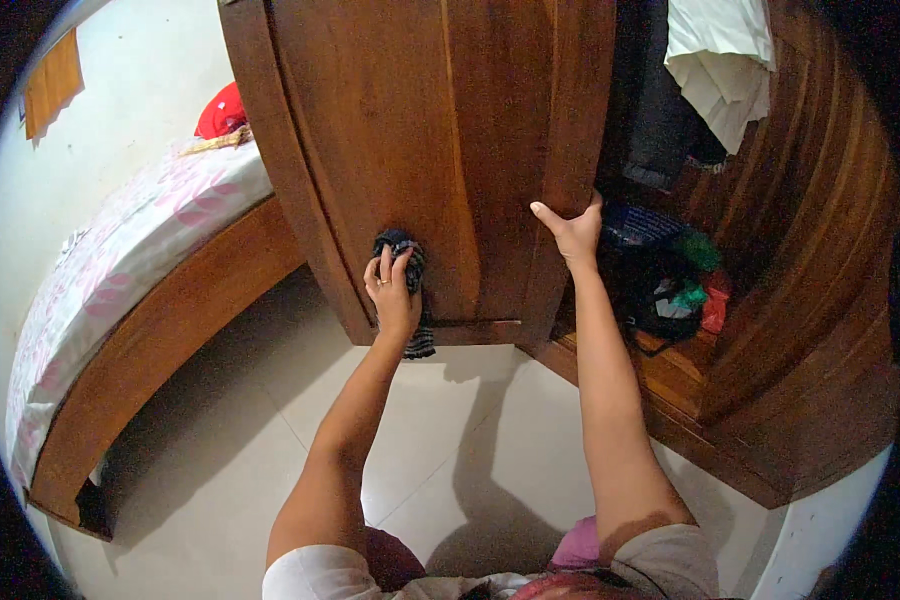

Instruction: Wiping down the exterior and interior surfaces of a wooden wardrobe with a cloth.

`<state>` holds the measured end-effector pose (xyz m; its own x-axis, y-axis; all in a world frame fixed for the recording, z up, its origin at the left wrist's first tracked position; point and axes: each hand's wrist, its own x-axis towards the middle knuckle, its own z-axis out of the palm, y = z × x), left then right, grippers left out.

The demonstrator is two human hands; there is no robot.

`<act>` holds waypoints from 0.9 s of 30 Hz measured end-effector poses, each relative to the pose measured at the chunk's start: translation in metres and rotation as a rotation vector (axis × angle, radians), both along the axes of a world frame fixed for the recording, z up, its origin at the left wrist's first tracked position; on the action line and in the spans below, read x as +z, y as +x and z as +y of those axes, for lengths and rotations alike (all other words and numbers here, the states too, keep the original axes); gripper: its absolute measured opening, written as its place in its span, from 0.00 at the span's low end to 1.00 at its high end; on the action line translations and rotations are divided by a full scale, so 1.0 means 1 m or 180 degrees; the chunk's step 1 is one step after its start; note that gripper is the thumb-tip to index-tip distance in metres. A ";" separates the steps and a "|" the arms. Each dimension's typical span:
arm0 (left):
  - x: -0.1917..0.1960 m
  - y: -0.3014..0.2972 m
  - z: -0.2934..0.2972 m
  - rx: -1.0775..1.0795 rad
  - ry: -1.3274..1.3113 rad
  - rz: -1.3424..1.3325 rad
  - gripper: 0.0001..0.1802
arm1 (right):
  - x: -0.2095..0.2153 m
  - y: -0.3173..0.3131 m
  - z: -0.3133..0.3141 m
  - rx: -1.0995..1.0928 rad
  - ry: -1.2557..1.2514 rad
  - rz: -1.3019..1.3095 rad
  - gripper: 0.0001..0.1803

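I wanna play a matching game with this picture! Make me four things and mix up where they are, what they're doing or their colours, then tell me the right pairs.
Things:
1. left hand
2. right hand
3. bedsheet
4. pale cloth

Clues:
A. gripping the edge of the wooden door
B. hanging inside the cupboard
C. holding a dark cloth against the door
D. white with pink leaf shapes

Right pairs: 1-C, 2-A, 3-D, 4-B
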<state>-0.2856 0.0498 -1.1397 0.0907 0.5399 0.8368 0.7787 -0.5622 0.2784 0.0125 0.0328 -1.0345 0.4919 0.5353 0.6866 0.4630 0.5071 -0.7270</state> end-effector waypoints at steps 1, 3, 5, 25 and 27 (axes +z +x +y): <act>-0.001 0.001 -0.002 0.0009 -0.0030 -0.0006 0.40 | 0.000 -0.001 0.000 0.0143 0.0127 0.0032 0.50; 0.003 -0.003 0.001 0.0066 0.0189 0.0118 0.40 | 0.000 -0.003 0.001 0.0283 0.0258 0.0060 0.50; 0.027 -0.006 0.010 0.0068 0.0534 0.0288 0.41 | 0.000 -0.007 0.001 0.0283 0.0268 0.0012 0.51; 0.179 -0.003 0.043 -0.0047 0.1514 0.1492 0.41 | -0.068 0.035 0.021 0.0796 -0.0255 0.0103 0.63; 0.213 0.033 0.048 -0.0280 0.2102 0.0781 0.39 | -0.082 0.044 0.024 0.0926 -0.0615 0.0150 0.61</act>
<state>-0.2528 0.0979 -0.9270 0.3385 -0.0911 0.9366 0.7193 -0.6166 -0.3199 0.0560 0.0568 -1.1160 0.3284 0.7755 0.5392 0.2831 0.4638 -0.8395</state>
